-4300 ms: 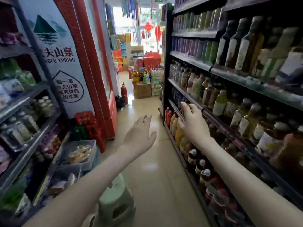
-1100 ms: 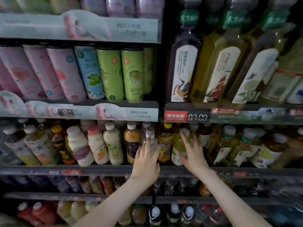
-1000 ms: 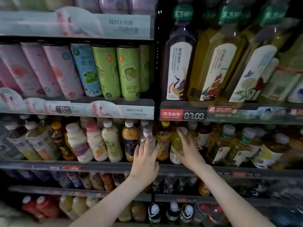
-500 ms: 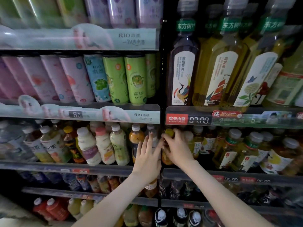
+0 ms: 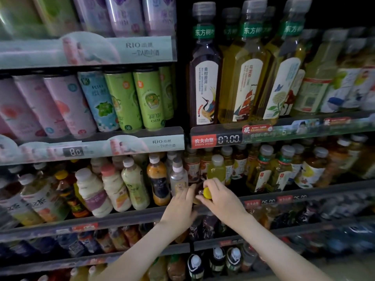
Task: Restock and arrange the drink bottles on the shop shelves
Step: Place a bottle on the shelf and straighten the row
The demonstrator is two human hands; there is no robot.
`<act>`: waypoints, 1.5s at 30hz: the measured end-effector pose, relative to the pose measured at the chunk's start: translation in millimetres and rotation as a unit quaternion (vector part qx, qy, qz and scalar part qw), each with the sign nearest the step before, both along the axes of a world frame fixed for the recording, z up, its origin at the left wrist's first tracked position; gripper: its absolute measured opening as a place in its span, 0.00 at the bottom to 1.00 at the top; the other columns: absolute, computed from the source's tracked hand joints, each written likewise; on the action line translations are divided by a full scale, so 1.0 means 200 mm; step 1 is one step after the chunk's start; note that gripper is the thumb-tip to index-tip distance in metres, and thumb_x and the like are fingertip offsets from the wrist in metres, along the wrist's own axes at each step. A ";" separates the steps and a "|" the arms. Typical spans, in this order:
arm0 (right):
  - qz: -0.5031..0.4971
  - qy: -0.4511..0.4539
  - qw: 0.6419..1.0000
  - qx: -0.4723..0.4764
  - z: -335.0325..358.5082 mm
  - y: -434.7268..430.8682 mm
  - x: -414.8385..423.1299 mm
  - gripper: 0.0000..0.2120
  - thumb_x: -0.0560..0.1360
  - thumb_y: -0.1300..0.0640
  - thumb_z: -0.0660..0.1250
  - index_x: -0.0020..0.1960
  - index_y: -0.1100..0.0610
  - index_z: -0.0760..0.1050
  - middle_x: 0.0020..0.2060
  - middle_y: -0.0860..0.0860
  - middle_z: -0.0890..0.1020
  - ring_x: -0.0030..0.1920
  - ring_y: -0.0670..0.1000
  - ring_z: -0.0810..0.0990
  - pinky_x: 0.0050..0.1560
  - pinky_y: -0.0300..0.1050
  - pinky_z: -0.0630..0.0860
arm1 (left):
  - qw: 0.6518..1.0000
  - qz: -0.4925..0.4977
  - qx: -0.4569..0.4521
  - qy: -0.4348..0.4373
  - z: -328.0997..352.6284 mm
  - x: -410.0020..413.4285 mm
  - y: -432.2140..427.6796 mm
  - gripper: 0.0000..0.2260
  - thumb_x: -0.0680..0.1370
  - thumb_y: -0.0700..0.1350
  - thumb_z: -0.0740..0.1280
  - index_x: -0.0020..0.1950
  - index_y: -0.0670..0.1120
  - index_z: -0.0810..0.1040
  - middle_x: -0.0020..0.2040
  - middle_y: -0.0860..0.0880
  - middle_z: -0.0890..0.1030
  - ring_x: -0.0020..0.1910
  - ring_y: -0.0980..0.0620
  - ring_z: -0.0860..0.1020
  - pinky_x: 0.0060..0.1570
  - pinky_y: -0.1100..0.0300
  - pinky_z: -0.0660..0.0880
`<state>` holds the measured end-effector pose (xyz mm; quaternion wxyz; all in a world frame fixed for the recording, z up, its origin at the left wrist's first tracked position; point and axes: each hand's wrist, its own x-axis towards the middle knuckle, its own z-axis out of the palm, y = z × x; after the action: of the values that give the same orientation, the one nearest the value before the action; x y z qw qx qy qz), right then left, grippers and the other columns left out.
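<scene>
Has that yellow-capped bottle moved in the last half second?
Yes. The right hand has drawn the yellow-capped bottle down and forward, away from the 07.00 price tag toward the shelf's front rail.

Yellow-capped bottle (image 5: 207, 193) half-hidden, lower shelves (image 5: 294, 232) blurred (dark)

Head-worn view, close, facing shelves (image 5: 121, 219)

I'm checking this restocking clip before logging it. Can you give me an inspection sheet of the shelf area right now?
Surface: middle shelf, dim, packed with small bottles.
Job's things: yellow-capped bottle at the shelf front, between both hands.
Clutter: nothing seen.
Hands: right hand grips the bottle's cap; left hand beside it, hold unclear.
Cables: nothing seen.
Surroundings: RIO cans upper left; tall tea bottles upper right, above a 07.00 price tag.
</scene>
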<state>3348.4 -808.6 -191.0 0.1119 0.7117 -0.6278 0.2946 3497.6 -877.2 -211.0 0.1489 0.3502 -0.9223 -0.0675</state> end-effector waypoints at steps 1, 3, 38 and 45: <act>0.000 -0.015 1.000 -0.015 0.05 0.02 0.01 0.15 0.75 0.42 0.60 0.51 0.53 0.66 0.42 0.49 0.75 0.36 0.46 0.76 0.29 0.36 0.75 | 1.000 -0.006 0.015 0.019 -0.02 -0.01 0.01 0.33 0.77 0.48 0.64 0.77 0.42 0.52 0.73 0.45 0.63 0.70 0.47 0.63 0.69 0.55 0.63; -0.009 -0.052 0.997 -0.052 0.13 0.08 0.02 0.13 0.75 0.43 0.61 0.50 0.52 0.65 0.41 0.47 0.73 0.36 0.44 0.73 0.30 0.30 0.71 | 0.995 -0.020 0.046 0.090 -0.02 -0.05 0.02 0.34 0.76 0.50 0.67 0.76 0.40 0.55 0.72 0.43 0.65 0.69 0.45 0.66 0.67 0.51 0.67; -0.061 -0.044 0.741 0.668 -2.39 0.75 -0.92 0.22 0.79 0.56 0.58 0.71 0.58 0.58 0.61 0.59 0.75 0.60 0.59 0.75 0.55 0.47 0.72 | 0.891 0.160 0.399 -0.143 -2.17 -0.83 1.03 0.25 0.81 0.49 0.56 0.76 0.44 0.54 0.73 0.47 0.63 0.69 0.47 0.65 0.64 0.53 0.66; -0.035 0.006 0.734 0.678 -3.45 0.82 -0.87 0.25 0.79 0.52 0.59 0.73 0.58 0.56 0.61 0.58 0.75 0.61 0.58 0.75 0.55 0.47 0.73 | 0.874 0.184 0.429 -0.135 -3.05 -0.86 1.08 0.23 0.80 0.46 0.57 0.75 0.45 0.57 0.71 0.47 0.66 0.68 0.46 0.66 0.63 0.53 0.66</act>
<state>3174.3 -645.2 -880.2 -0.3864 0.5781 -0.6848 -0.2180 3324.6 -661.8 -821.7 -0.1320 0.5484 -0.7331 -0.3800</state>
